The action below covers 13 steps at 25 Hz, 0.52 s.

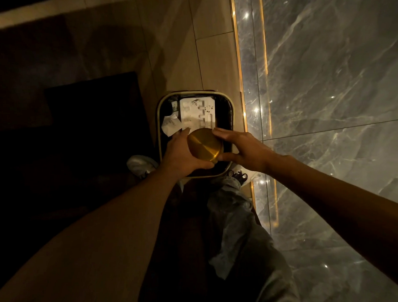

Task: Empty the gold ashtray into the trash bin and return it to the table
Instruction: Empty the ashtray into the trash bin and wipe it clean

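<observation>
The round gold ashtray (204,145) is held upside down, its flat underside facing me, right over the near half of the trash bin (159,120). My left hand (182,154) grips its left edge and my right hand (243,150) grips its right edge, fingers on the far rim and thumb on the near rim. The bin is dark with a pale rim and stands on the floor. Inside it lie white papers and a printed sheet (198,114). The ashtray's inside is hidden.
A grey marble wall (327,101) with gold trim strips runs along the right, close to the bin. Beige floor tiles (213,60) lie beyond the bin. A dark piece of furniture (90,114) stands to the left. My shoes (141,165) and trouser legs are just before the bin.
</observation>
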Each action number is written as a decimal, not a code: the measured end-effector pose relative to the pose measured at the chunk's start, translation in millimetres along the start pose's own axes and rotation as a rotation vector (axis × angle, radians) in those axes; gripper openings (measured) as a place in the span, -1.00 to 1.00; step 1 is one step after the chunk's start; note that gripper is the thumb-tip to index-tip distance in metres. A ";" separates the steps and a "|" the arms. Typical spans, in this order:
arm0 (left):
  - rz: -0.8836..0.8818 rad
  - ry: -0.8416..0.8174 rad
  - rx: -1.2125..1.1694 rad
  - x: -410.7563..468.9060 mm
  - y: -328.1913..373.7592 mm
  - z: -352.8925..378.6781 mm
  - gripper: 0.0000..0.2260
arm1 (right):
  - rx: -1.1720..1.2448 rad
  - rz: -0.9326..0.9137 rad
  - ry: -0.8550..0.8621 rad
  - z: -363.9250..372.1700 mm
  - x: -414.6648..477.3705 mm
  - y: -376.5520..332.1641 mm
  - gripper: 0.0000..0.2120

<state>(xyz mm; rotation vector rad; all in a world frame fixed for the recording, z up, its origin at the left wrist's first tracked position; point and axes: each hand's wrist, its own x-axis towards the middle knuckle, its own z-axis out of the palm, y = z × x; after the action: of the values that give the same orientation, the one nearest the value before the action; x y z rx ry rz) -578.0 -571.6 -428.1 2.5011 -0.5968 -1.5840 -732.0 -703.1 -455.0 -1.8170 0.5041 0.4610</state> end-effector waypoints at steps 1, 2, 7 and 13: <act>-0.038 -0.012 -0.083 -2.0 -0.5 -0.8 0.06 | 0.052 0.010 -0.001 -0.5 -2.6 0.2 -0.37; -0.071 -0.023 -0.154 -4.8 -0.2 -1.3 0.04 | 0.106 0.016 -0.007 -1.0 -5.0 0.6 -0.42; -0.209 -0.056 -0.497 -14.6 5.2 -0.2 -0.22 | 0.414 0.098 0.040 0.3 -10.7 -1.4 -0.68; -0.235 -0.034 -0.639 -27.0 9.8 10.7 -0.73 | 0.645 0.262 0.120 9.0 -20.4 -3.1 -0.74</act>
<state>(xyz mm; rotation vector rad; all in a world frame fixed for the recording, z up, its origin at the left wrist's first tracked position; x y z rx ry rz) -600.2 -568.9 -407.2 2.1044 0.1974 -1.5661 -747.8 -691.4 -444.0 -1.1650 0.8685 0.3142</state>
